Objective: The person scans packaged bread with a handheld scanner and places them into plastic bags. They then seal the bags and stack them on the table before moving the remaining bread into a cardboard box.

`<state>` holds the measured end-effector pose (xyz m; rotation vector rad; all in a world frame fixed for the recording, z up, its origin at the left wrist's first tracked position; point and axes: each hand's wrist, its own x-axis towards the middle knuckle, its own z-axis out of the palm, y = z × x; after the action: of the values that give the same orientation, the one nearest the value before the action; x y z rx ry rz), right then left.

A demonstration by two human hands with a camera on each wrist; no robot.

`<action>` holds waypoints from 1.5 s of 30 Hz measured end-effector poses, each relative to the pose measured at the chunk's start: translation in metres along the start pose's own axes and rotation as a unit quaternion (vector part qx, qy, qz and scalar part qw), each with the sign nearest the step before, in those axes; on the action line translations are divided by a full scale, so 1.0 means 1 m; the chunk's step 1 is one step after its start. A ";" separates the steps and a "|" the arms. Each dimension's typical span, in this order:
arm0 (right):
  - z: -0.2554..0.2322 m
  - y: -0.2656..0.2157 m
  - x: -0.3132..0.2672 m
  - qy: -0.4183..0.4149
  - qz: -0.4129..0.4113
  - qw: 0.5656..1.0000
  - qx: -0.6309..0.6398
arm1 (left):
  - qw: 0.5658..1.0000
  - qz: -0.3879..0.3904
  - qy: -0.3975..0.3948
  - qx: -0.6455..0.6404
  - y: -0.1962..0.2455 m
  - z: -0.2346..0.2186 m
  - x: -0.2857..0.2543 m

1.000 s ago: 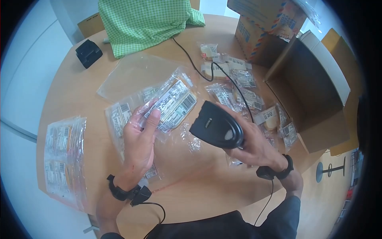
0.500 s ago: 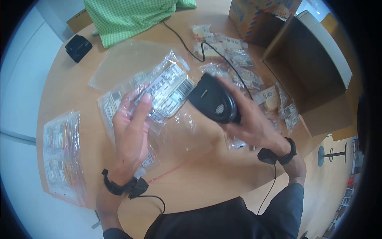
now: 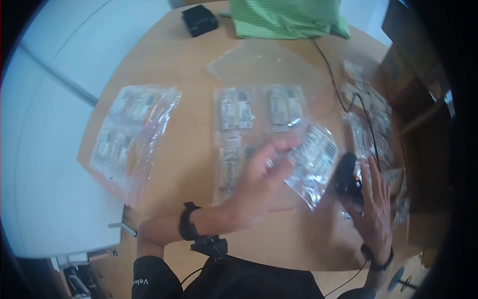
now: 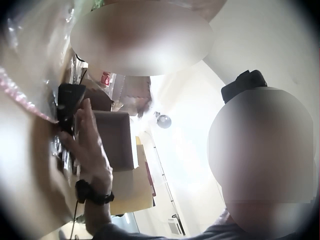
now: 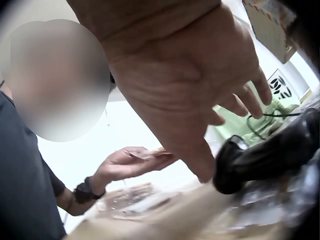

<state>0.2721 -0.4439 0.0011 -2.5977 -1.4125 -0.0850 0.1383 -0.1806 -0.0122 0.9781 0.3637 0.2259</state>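
Observation:
In the head view my left hand pinches the edge of a clear, labelled bread packet between thumb and fingers, its barcode side up. Just right of it a black barcode scanner lies on the table, at the front of the packet pile. My right hand is beside the scanner with its fingers stretched out. The right wrist view shows those fingers apart from the scanner, nothing held. Several similar packets lie in a rough grid left of and behind the left hand.
A stack of bagged packets lies at the table's left. Loose packets are heaped at the right, crossed by the scanner's cable, next to a cardboard box. Farther back are a black stand and a green checked cloth.
The right hand has set the scanner down at the right and let go of it. The left hand has carried its packet rightward, uncovering the laid-out packets. The head view has turned left.

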 end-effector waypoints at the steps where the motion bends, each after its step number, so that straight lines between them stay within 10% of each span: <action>1: -0.011 -0.011 0.002 -0.007 0.011 1.000 0.017 | 0.999 0.000 -0.006 0.051 -0.006 0.002 -0.004; 3: -0.021 -0.036 0.009 -0.004 -0.068 0.981 0.182 | 0.995 0.041 -0.030 0.081 -0.016 0.019 -0.018; 7: 0.011 -0.047 0.023 0.109 -0.119 0.986 0.042 | 0.897 0.317 -0.163 0.262 -0.028 0.041 -0.040; 10: 0.010 -0.026 0.019 0.155 -0.151 0.971 0.097 | 0.881 0.299 -0.239 0.278 -0.019 0.015 -0.037; 16: -0.001 -0.032 -0.026 0.217 -0.314 0.924 0.000 | 0.483 0.334 -0.098 0.804 0.000 -0.037 -0.020; 19: 0.005 -0.040 -0.029 0.229 -0.471 0.847 -0.088 | 0.447 0.310 -0.114 0.831 -0.013 -0.037 -0.014; 28: 0.036 -0.075 0.008 0.161 -0.384 0.858 -0.301 | 0.499 0.353 -0.131 0.781 0.003 -0.032 -0.029; 45: 0.040 -0.062 0.030 0.052 -0.380 0.907 -0.171 | 0.510 0.350 -0.184 0.764 0.000 -0.051 -0.044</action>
<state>0.2351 -0.3785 -0.0254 -2.0396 -2.4529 -0.6094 0.0780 -0.1566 -0.0289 2.9232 -0.4536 0.4133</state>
